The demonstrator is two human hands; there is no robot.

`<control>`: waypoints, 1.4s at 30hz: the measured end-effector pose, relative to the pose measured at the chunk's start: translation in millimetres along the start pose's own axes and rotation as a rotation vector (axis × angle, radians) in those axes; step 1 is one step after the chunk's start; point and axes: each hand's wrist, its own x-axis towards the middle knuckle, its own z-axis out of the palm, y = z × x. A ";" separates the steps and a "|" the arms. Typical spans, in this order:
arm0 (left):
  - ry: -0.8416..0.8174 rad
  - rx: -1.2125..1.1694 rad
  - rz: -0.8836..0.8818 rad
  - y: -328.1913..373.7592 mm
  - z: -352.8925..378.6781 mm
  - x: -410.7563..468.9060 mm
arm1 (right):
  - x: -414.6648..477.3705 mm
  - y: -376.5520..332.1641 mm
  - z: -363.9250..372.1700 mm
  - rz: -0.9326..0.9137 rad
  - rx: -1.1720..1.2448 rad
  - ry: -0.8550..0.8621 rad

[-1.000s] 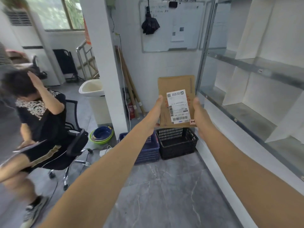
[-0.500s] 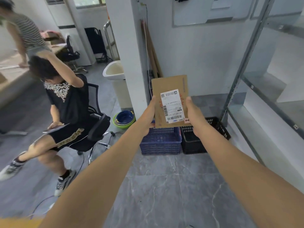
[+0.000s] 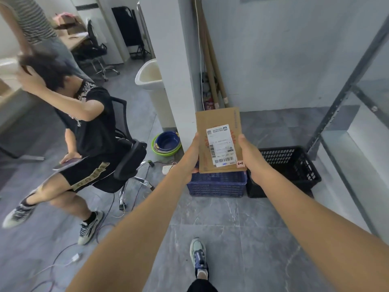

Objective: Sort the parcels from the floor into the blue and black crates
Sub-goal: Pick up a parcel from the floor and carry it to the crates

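Observation:
A flat brown cardboard parcel [image 3: 217,125] with a white shipping label is held upright in front of me. My left hand [image 3: 191,157] grips its left edge and my right hand [image 3: 250,158] grips its right edge. Below the parcel, on the grey floor, stands the blue crate [image 3: 216,185], its top partly hidden by the parcel. The black crate [image 3: 294,165] sits right beside it on the right, and what shows of its inside looks empty.
A person sits on a black office chair [image 3: 126,159] to the left, and another stands behind. Stacked bowls [image 3: 166,143] and cables lie by a white pillar [image 3: 168,60]. A metal shelf frame [image 3: 345,91] rises on the right. My shoe [image 3: 197,256] shows below.
The view has tilted down and I have come closer to the crates. The parcel stays held in both hands, now directly above the blue crate.

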 end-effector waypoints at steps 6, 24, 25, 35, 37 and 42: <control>-0.013 0.016 -0.084 14.7 -32.8 107.0 | 100.2 -3.2 36.6 0.111 -0.002 0.026; 0.015 0.001 -0.439 31.1 -98.2 362.8 | 341.7 20.7 127.1 0.396 -0.032 0.065; 0.028 0.004 -0.452 30.1 -96.8 373.6 | 353.3 25.1 126.8 0.405 -0.037 0.058; -0.021 0.128 -0.551 -20.1 -87.6 489.7 | 464.9 86.5 127.9 0.589 -0.032 0.018; -0.049 0.166 -0.582 -44.9 -87.2 513.8 | 483.5 108.5 131.7 0.620 -0.044 0.032; -0.006 0.248 -0.658 -138.6 -95.9 593.6 | 543.3 185.7 147.1 0.720 -0.055 0.047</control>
